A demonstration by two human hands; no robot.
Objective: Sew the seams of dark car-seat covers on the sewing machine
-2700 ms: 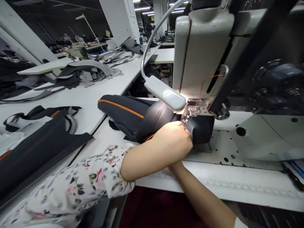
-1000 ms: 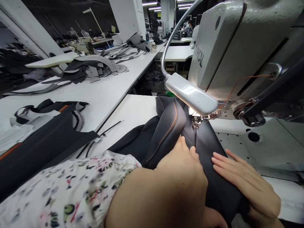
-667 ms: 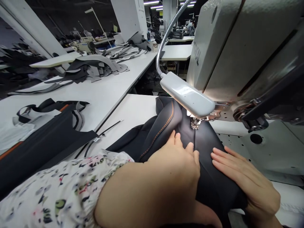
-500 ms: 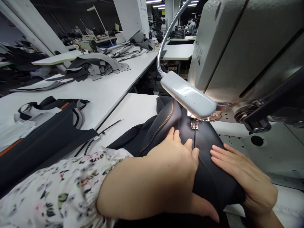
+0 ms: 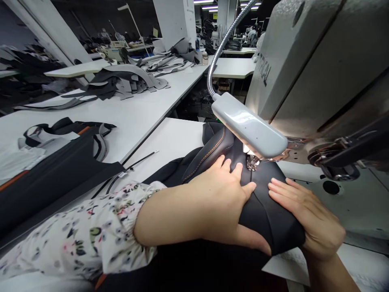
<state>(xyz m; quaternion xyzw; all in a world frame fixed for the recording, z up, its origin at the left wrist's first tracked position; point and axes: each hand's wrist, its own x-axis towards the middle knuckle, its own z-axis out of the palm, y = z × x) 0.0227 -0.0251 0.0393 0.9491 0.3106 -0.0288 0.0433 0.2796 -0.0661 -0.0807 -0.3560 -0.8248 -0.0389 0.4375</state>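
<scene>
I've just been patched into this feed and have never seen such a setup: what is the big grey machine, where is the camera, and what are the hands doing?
The camera sits on the worker's head, looking down. The grey bulk is an industrial sewing machine; its gooseneck lamp lights the needle area. Both hands lie flat on a dark cover piece with orange stitching: left hand left of the seam, right hand right of it. Neither grips anything. More cut pieces lie on the white table.

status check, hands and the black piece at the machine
Left hand flat on black cover, fingers spread. Right hand flat on its right side. Seam under presser foot. Lamp head overhangs the needle area.
</scene>
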